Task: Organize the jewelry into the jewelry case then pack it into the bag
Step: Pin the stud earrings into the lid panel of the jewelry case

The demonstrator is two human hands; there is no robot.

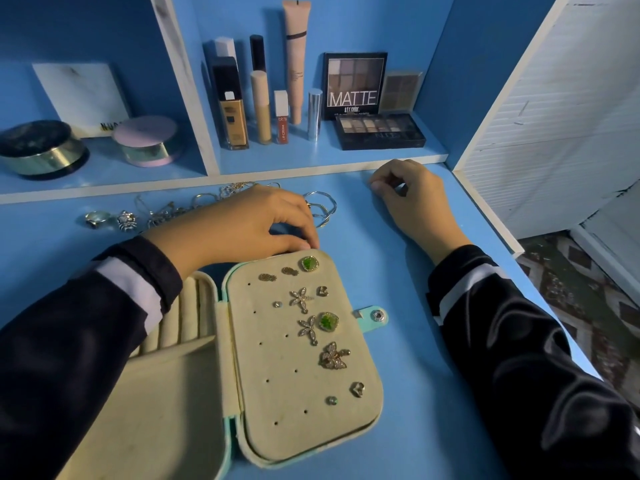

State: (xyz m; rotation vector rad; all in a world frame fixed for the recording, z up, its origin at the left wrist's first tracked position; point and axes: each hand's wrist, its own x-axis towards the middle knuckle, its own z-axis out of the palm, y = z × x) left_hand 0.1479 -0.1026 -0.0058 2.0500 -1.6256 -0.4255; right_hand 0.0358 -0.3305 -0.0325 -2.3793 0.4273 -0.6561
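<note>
Nearest you, the jewelry case (pixel 180 393) lies open on the blue table (pixel 433 358). Its left half, partly under your left sleeve, shows ring rolls (pixel 180 317). Its right half is the earring panel (pixel 277 393), which carries studs: two green stones (pixel 308 264), two starfish shapes (pixel 301 299), a butterfly (pixel 333 356), hearts and small rounds. The snap tab (pixel 375 316) sticks out from the panel's right edge.

Your left hand (pixel 242 223) sits at the panel's far rim, just beside the upper green stone. Its thumb and curled fingertips come together there; whether they pinch anything cannot be told. Your right hand (pixel 412 199) rests on the table, well apart from the case. Its fingers are curled under and its thumb meets the forefinger; any small item inside is hidden.

Beyond the left hand, loose jewelry lies along the table's back: rings (pixel 97 219), tangled chains (pixel 162 213) and bangles (pixel 322 202).

Farthest, the shelf (pixel 329 157) holds a foundation bottle (pixel 233 112), tubes, eyeshadow palettes (pixel 355 84) and two round compacts (pixel 147 140).
</note>
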